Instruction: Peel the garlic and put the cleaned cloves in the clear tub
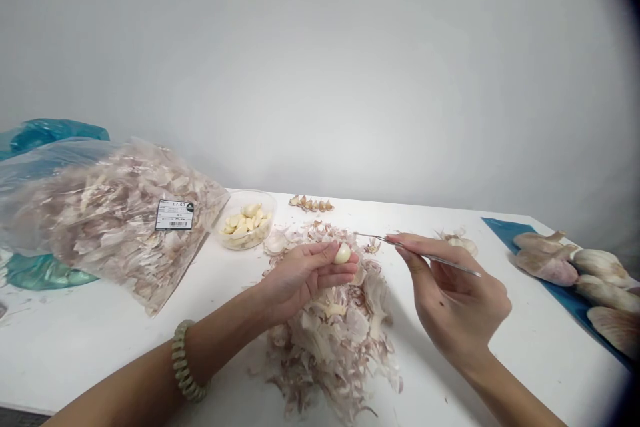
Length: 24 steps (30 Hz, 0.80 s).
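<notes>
My left hand (pixel 305 273) lies palm up above a heap of papery garlic skins (pixel 333 340), its fingers curled around a peeled garlic clove (pixel 343 253). My right hand (pixel 450 287) pinches a thin steel pick (pixel 430 255) between thumb and fingers. The pick's tip points left, close to the clove, though contact is hard to judge. A partly peeled garlic bulb (pixel 463 245) sits just beyond my right fingers. A spiral hair-tie bracelet (pixel 183 360) circles my left wrist.
On the white table (pixel 530 347) stand a clear tub of peeled cloves (pixel 235 246) and a small row of unpeeled cloves (pixel 310 204). A labelled plastic bag of skins (pixel 110 220) lies left, over teal plastic (pixel 45 137). Pale lumps, possibly mushrooms (pixel 600 287), rest on a blue sheet (pixel 505 230).
</notes>
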Motion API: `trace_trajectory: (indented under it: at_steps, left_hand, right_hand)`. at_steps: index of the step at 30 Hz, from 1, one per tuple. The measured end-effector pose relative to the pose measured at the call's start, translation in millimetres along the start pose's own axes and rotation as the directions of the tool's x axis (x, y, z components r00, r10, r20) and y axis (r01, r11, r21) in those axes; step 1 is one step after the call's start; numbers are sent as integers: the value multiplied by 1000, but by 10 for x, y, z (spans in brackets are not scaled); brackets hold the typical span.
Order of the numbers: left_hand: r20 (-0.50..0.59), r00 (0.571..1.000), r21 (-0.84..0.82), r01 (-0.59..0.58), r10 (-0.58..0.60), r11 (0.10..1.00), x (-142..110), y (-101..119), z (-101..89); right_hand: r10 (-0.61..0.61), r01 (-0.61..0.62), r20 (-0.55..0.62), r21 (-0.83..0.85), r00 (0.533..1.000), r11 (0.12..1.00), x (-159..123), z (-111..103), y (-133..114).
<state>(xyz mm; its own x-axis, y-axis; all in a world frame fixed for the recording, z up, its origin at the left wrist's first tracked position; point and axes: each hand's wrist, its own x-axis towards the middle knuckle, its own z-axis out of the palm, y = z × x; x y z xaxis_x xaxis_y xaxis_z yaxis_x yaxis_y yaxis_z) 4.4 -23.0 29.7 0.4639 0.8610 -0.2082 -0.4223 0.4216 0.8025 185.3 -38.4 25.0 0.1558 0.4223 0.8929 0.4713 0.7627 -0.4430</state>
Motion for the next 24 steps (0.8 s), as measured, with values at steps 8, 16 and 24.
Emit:
trace_trajectory:
  at_steps: [8,16,24]
  left_hand:
    - [53,998,20,-26,25,999,-23,5,13]
    - [95,994,67,-62,56,996,-36,7,15]
    - [91,994,79,-75,68,994,-37,3,13]
  right_hand:
    - [44,-44,-15,-4,999,999,8,-11,11]
    - [43,-43,-23,28,999,999,34,-10,5]
    - [68,-68,-85,-4,994,998,43,3,-24]
